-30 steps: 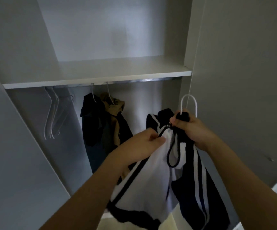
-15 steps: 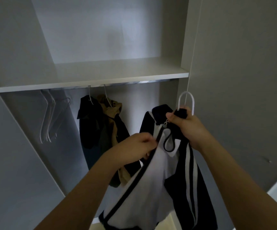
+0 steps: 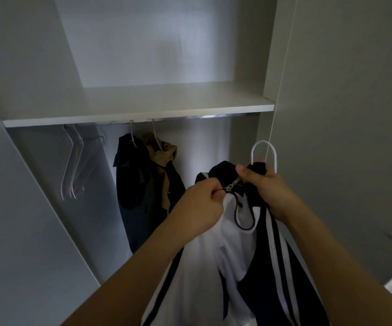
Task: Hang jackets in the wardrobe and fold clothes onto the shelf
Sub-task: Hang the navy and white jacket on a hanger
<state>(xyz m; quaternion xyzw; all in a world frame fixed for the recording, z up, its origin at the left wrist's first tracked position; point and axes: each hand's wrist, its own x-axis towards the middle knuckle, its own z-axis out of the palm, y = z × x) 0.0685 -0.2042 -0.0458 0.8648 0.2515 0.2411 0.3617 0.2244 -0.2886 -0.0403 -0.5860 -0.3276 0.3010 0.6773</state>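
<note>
Far left under the smooth white shelf [image 3: 138, 114], thin wire hangers [image 3: 77, 161] dangle bare from the rail. Right of them hang a dark jacket [image 3: 131, 184] and a tan jacket [image 3: 160, 161], soft and slumped. Nearer, your left hand [image 3: 202, 205] has its grip pinched on the small metal zipper pull [image 3: 230, 188] of the white-and-navy striped jacket [image 3: 213, 267]. Your right hand [image 3: 265, 187] grips the jacket's dark collar, fingers curled round it, just below the rounded white hanger hook [image 3: 263, 151].
</note>
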